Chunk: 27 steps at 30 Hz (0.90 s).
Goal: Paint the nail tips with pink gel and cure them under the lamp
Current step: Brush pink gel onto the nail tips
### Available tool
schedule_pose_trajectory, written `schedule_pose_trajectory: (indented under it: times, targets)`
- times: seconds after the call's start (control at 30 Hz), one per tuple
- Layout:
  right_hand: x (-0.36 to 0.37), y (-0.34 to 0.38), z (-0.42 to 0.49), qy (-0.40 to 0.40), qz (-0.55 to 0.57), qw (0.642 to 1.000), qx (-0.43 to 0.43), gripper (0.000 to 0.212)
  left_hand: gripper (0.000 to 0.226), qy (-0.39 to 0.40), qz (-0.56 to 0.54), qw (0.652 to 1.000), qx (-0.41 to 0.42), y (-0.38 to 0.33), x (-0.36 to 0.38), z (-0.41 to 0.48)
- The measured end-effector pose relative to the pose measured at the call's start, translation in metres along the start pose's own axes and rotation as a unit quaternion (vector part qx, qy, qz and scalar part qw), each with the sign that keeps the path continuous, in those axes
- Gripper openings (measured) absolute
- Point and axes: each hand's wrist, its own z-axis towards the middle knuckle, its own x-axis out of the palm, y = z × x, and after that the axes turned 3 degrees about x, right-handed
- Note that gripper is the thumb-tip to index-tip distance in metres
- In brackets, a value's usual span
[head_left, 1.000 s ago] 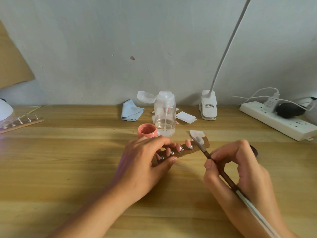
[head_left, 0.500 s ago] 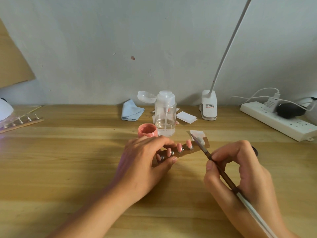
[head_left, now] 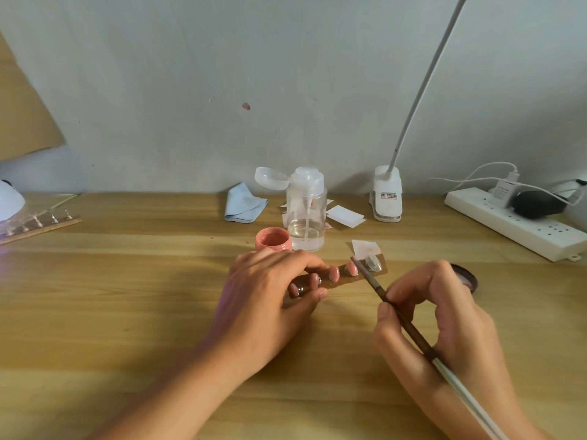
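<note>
Left hand [head_left: 270, 300] pinches the left end of the nail tip strip [head_left: 341, 276] mid-counter [head_left: 127, 296], right hand [head_left: 444, 331] grips the brush [head_left: 372, 279] with its bristles just beside the clear rightmost tip, pink gel jar [head_left: 273, 239] just beyond; clip lamp base [head_left: 386, 196] label is illegible; broad counter lies left of the hands.

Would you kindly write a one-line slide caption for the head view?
Left hand holds the wooden strip of nail tips; right hand holds a brush beside the clear tip.
</note>
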Motion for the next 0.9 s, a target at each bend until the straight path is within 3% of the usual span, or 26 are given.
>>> schedule_pose_trajectory:
  times: [0.9]
  targets:
    - [-0.0006,0.0007,0.0003,-0.01,-0.011,1.0,-0.009,0.01,0.016,-0.028,0.115,0.993,0.019,0.0015,0.0061,-0.0017]
